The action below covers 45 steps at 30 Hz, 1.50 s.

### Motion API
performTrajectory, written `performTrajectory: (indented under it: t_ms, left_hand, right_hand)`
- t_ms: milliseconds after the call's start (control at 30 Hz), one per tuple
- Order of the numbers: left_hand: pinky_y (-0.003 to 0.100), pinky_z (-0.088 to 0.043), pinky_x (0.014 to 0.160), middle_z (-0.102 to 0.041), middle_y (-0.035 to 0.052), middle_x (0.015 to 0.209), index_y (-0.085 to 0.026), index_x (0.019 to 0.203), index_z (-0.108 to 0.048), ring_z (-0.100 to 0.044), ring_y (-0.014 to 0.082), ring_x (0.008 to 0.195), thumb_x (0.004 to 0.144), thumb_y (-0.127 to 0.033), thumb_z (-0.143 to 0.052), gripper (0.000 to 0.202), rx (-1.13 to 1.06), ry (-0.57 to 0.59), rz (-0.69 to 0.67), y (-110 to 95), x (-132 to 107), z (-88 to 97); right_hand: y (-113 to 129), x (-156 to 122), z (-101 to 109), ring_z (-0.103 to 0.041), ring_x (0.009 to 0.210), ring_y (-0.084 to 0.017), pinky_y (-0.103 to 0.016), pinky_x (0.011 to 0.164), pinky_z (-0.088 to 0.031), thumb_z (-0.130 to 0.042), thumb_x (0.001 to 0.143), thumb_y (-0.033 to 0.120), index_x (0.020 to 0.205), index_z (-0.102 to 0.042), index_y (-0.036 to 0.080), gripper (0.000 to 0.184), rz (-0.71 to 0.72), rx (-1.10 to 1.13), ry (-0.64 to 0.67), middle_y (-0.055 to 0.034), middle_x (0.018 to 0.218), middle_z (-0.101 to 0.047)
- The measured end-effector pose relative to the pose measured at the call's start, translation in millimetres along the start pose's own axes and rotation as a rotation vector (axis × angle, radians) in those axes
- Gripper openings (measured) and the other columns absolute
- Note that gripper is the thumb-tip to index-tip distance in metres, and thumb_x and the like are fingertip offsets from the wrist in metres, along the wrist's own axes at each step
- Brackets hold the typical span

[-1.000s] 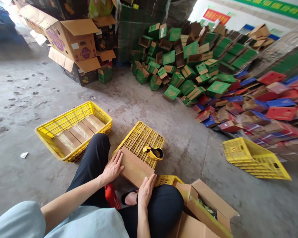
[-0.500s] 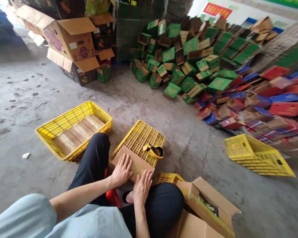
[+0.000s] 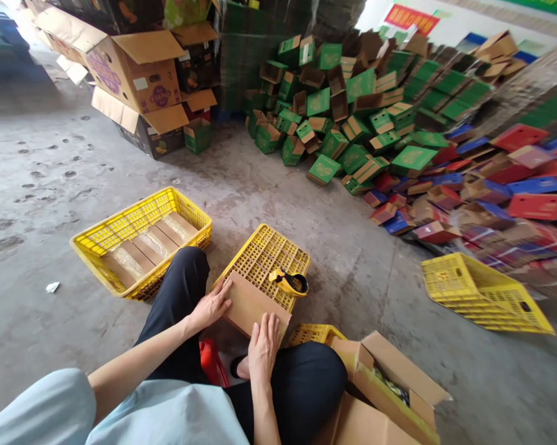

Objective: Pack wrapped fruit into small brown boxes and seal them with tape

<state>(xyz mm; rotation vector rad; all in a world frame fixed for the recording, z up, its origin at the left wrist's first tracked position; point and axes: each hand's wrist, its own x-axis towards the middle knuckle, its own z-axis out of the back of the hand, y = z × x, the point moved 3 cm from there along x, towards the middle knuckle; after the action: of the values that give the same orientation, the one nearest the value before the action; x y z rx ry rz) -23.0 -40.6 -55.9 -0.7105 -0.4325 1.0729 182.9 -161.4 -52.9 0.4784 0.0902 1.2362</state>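
A flat brown cardboard box point(image 3: 253, 303) lies on an upturned yellow crate point(image 3: 269, 256) in front of my knees. My left hand point(image 3: 212, 305) rests against the box's left edge, fingers stretched out. My right hand point(image 3: 263, 346) lies flat on its near right corner, fingers together and straight. A yellow tape dispenser point(image 3: 290, 282) sits on the crate just beyond the box.
A yellow crate point(image 3: 139, 241) with several brown boxes stands at my left. Another yellow crate point(image 3: 484, 293) lies at the right. An open cardboard carton point(image 3: 389, 383) is by my right knee. Green, red and blue boxes point(image 3: 399, 123) are piled behind. Large cartons point(image 3: 134, 74) stand at the back left.
My left hand has slid from the top of the box to its left edge. My right hand has stayed on the near corner. The box has tilted slightly.
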Motion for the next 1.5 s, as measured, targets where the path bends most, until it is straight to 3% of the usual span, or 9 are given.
performTrajectory:
  t_ms: [100,300,600,967,1167,1300,1400,1500]
  left_hand:
    - [0.039,-0.041,0.122,-0.033,0.0167,0.168,-0.013,0.165,-0.024,-0.04,0.0265,0.153,0.1,-0.037,-0.048,0.073,-0.108,0.016,0.006,8,0,-0.9]
    - [0.043,-0.041,0.122,-0.039,0.0153,0.166,-0.017,0.165,-0.026,-0.043,0.028,0.151,0.096,-0.034,-0.052,0.075,-0.141,0.002,0.038,7,0,-1.0]
    - [0.041,-0.041,0.123,-0.039,0.0173,0.165,-0.012,0.163,-0.029,-0.042,0.0282,0.151,0.097,-0.037,-0.05,0.074,-0.169,0.017,0.031,7,2,0.9]
    - [0.043,-0.043,0.121,-0.041,0.0197,0.164,-0.01,0.162,-0.03,-0.044,0.0293,0.15,0.095,-0.035,-0.053,0.075,-0.192,-0.001,0.017,13,5,-4.7]
    - [0.042,-0.038,0.124,-0.047,0.0127,0.161,-0.014,0.157,-0.044,-0.046,0.0252,0.149,0.102,-0.038,-0.04,0.06,-0.294,-0.015,0.054,16,7,-1.6]
    - [0.044,-0.039,0.124,-0.054,0.0121,0.155,-0.013,0.151,-0.054,-0.052,0.0267,0.144,0.105,-0.043,-0.033,0.059,-0.363,-0.052,0.084,18,9,0.5]
    - [0.044,-0.041,0.122,-0.053,0.0121,0.156,-0.013,0.153,-0.051,-0.053,0.027,0.144,0.105,-0.046,-0.034,0.06,-0.33,-0.071,0.066,17,6,-1.4]
    - [0.042,-0.041,0.123,-0.047,0.0134,0.161,-0.014,0.159,-0.042,-0.048,0.0258,0.148,0.106,-0.047,-0.035,0.062,-0.219,-0.049,0.016,16,-1,-5.4]
  right_hand:
    - [26,6,-2,-0.045,0.145,-0.036,-0.055,0.116,-0.042,-0.03,0.11,0.047,0.147,-0.058,0.01,0.06,0.089,0.052,-0.013,-0.0217,0.153,-0.055]
    - [70,29,-1,-0.057,0.126,-0.029,-0.048,0.107,-0.049,-0.032,0.11,0.033,0.147,-0.058,0.017,0.048,0.255,0.044,0.071,-0.0174,0.139,-0.063]
    - [80,53,6,-0.058,0.113,-0.028,-0.042,0.096,-0.046,-0.038,0.109,0.028,0.145,-0.061,0.022,0.044,0.335,-0.102,0.191,-0.0142,0.129,-0.066]
    - [96,73,-2,-0.058,0.101,-0.029,-0.041,0.084,-0.047,-0.042,0.107,0.028,0.148,-0.059,0.024,0.044,0.355,-0.191,0.214,-0.0138,0.118,-0.067]
    - [110,60,-9,-0.058,0.117,-0.031,-0.047,0.099,-0.047,-0.042,0.107,0.024,0.15,-0.057,0.022,0.046,0.328,-0.154,0.183,-0.0166,0.138,-0.063]
    - [118,45,-21,-0.048,0.141,-0.028,-0.049,0.119,-0.034,-0.034,0.108,0.022,0.155,-0.051,0.019,0.05,0.421,-0.063,0.194,-0.013,0.155,-0.056]
    - [108,36,-25,-0.043,0.149,-0.027,-0.051,0.123,-0.03,-0.031,0.109,0.026,0.159,-0.044,0.018,0.052,0.401,-0.073,0.202,-0.0121,0.159,-0.051]
    - [79,27,-18,-0.042,0.15,-0.029,-0.054,0.122,-0.032,-0.028,0.111,0.031,0.16,-0.041,0.016,0.054,0.287,-0.121,0.182,-0.0144,0.161,-0.048]
